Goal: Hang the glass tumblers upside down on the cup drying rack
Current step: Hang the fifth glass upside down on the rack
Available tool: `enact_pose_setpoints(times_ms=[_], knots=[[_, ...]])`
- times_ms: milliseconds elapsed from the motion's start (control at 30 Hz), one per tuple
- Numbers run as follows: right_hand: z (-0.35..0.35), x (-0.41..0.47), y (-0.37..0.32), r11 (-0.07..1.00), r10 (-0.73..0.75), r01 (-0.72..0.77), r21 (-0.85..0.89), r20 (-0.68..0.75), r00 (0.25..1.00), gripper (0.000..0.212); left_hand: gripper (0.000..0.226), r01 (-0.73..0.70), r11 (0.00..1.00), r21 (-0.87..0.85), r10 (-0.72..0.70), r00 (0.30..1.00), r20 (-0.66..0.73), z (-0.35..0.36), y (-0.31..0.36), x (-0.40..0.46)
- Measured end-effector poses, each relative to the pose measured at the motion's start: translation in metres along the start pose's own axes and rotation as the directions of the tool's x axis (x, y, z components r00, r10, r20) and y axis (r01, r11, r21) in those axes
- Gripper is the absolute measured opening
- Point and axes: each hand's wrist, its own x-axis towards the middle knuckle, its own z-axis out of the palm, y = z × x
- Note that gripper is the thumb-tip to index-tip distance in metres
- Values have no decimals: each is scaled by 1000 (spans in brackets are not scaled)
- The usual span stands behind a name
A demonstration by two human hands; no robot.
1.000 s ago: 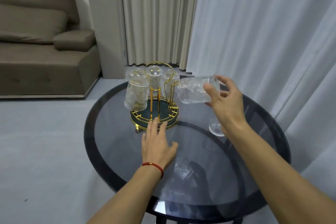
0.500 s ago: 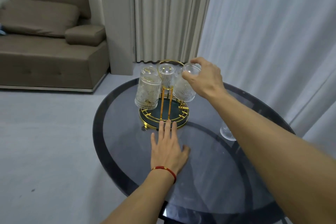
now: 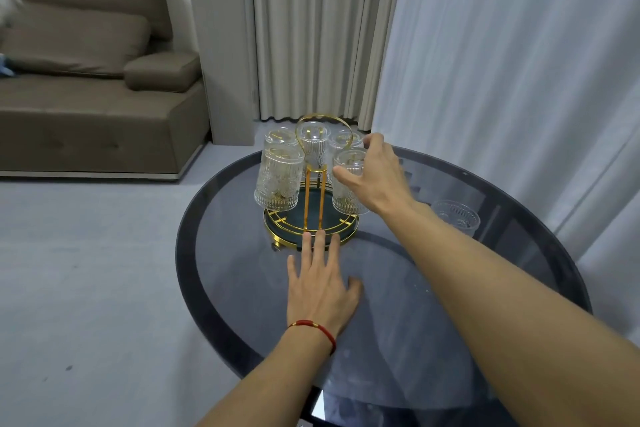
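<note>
Since the earlier frame, your tumbler (image 3: 347, 184) has turned upside down onto the rack (image 3: 311, 225).
Your left hand (image 3: 320, 282) lies flat, fingers spread; your right hand (image 3: 375, 177) grips that tumbler, hiding its right side.

Both forearms are bare from the bottom of the view up to the hands, with no sleeves showing. The left hand (image 3: 320, 288) has a thin red cord bracelet (image 3: 313, 329) around its wrist; small gold-coloured beads sit on the cord on the top of the wrist, and the cord runs a little slanted across the arm. The right hand (image 3: 375, 178) has nothing on its wrist or on the fingers that show. No rings can be seen on either hand. Fingernails are short and plain on the left hand's fingers (image 3: 320, 246).
</note>
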Motion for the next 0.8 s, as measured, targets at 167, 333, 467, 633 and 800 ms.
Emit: enact_pose_setpoints(times_ms=[167,333,467,633,800], knots=[[-13,-27,17,995,-22,9,95,137,990,93,76,-6,999,31,4,999,41,-2,1,-1],[-26,-80,58,986,-68,93,135,-184,981,64,74,-25,1000,11,25,999,40,-11,10,-5],[-25,-116,98,993,60,-6,115,-472,880,62,73,-114,992,-54,115,993,15,-16,28,-11],[-20,-113,126,832,499,-407,377,-190,845,104,67,-151,963,-223,145,989,-43,-22,50,-15],[-14,-95,148,780,559,-517,352,-21,829,110,65,-174,947,-269,162,985,-66,-22,58,-21]])
